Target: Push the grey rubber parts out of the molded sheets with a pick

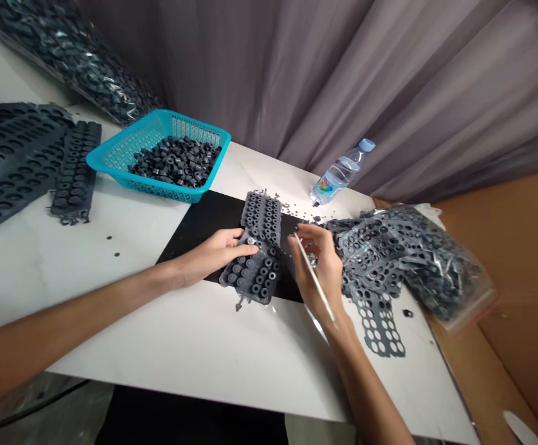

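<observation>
A dark grey rubber sheet [260,247] studded with small round rings lies on a black mat [204,228] on the white table [111,290]. My left hand [215,252] rests on the sheet's left edge, fingers pressed down on it. My right hand [319,266] is just right of the sheet, fingers closed round a thin pale stick [315,281] whose tip points at the sheet.
A turquoise basket [111,157] holds loose dark rings. Stacked grey sheets [13,161] lie at far left. Emptied perforated sheets [375,290] and a clear bag of scraps [440,272] lie right. A water bottle [340,173] lies behind. A bag of rings [74,55] sits at back left.
</observation>
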Motion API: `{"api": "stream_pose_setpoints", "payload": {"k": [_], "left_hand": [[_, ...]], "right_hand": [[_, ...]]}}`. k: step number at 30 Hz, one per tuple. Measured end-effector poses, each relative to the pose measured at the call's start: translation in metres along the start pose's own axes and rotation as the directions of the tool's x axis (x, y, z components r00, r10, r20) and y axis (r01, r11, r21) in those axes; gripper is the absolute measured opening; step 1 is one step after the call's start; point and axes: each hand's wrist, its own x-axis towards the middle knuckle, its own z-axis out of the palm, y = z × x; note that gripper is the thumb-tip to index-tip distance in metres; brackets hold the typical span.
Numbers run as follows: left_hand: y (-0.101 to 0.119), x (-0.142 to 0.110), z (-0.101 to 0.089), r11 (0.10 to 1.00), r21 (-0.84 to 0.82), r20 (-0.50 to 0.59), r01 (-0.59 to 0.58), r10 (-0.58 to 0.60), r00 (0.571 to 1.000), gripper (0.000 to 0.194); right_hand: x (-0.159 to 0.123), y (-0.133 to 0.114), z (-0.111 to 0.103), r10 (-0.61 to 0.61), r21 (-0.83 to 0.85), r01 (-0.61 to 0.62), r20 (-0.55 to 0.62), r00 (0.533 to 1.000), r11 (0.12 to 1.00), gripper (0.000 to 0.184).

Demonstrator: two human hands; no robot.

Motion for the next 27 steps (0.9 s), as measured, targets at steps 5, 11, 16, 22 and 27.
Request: {"api": "stream_pose_setpoints", "payload": {"k": [5, 11, 16, 22, 27], "left_hand": [[0.005, -0.002, 0.003, 1.000, -0.023, 0.030, 0.015, -0.014, 0.999, 0.035], [0.009, -0.004, 0.003, 0.999, -0.008, 0.010, 0.044, -0.043, 0.999, 0.035], [0.008, -0.003, 0.000, 0.998, -0.050, 0.014, 0.043, -0.042, 0.999, 0.029], [0.003, 0.001, -0.002, 0.984, -0.177, -0.002, 0.036, -0.037, 0.999, 0.023], [-0.005, 0.003, -0.005, 0.993, -0.103, -0.096, 0.060, -0.070, 0.993, 0.029]], "right_hand": [[-0.004, -0.005, 0.003, -0.057, -0.024, 0.062, 0.152, 0.987, 0.998, 0.017], [-0.004, -0.002, 0.002, -0.066, -0.052, 0.081, 0.251, 0.966, 0.995, 0.019], [-0.005, -0.003, 0.002, -0.071, -0.089, 0.091, 0.205, 0.976, 0.992, 0.014], [-0.009, -0.017, 0.006, -0.228, -0.016, 0.234, 0.157, 0.961, 0.972, 0.011], [-0.010, -0.018, 0.011, -0.279, -0.026, 0.294, 0.243, 0.929, 0.955, 0.015]]}}
